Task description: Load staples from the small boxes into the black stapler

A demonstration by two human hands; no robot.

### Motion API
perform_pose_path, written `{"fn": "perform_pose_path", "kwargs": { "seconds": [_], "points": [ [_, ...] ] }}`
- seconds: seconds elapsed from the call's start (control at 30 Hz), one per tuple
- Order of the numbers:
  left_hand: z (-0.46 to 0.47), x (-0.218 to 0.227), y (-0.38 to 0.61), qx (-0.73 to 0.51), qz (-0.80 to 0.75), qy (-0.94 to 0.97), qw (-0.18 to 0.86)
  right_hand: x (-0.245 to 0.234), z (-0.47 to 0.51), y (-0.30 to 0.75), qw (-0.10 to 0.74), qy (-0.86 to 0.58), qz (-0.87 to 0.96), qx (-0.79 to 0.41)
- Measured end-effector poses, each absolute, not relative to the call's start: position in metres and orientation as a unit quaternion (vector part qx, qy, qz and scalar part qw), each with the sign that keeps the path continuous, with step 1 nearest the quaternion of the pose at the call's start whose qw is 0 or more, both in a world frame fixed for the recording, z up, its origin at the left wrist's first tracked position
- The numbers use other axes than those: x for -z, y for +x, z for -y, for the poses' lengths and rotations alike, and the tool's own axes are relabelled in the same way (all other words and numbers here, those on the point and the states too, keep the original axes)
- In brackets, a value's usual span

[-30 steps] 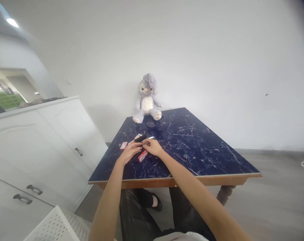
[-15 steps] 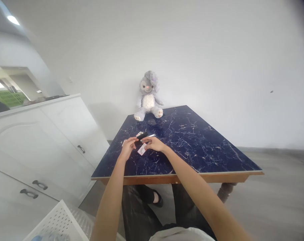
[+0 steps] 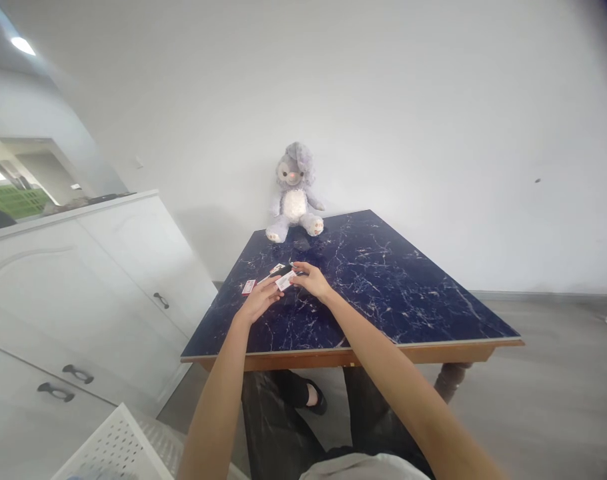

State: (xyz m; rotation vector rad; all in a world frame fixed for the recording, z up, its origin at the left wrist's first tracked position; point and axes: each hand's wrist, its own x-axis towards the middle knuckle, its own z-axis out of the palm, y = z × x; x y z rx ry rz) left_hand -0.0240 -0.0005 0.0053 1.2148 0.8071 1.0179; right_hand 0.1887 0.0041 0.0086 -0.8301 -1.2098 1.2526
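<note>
As hand (image 3: 311,279) holds box (image 3: 285,281), cabinet (image 3: 83,287) left, plush (image 3: 295,203) beyond

Held white carton (image 3: 285,281): printed marks, too small to read.
Red-and-white box (image 3: 248,287), left: print also illegible.

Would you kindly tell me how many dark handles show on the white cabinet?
3: one handle nearest the table, and two close together at lower left, the upper one and the lower one. More could lie outside the picture.
</note>
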Motion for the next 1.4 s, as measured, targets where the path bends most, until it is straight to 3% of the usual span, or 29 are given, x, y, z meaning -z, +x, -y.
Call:
{"fn": "perform_pose_path", "kwargs": {
  "seconds": [0.43,0.63,1.07,1.4],
  "points": [
    [-0.003,-0.002,-0.022,-0.453,-0.401,0.531,0.594,-0.007,-0.001,0.186,0.502,-0.380,0.599,-0.495],
    [-0.005,-0.004,-0.021,-0.496,-0.432,0.519,0.545,-0.004,-0.010,0.188,0.569,-0.404,0.540,-0.471],
    [-0.005,-0.001,-0.022,-0.469,-0.423,0.532,0.564,-0.004,-0.015,0.190,0.591,-0.395,0.479,-0.516],
    [-0.008,-0.002,-0.023,-0.508,-0.429,0.503,0.552,0.000,-0.019,0.190,0.626,-0.409,0.477,-0.462]
  ]
}}
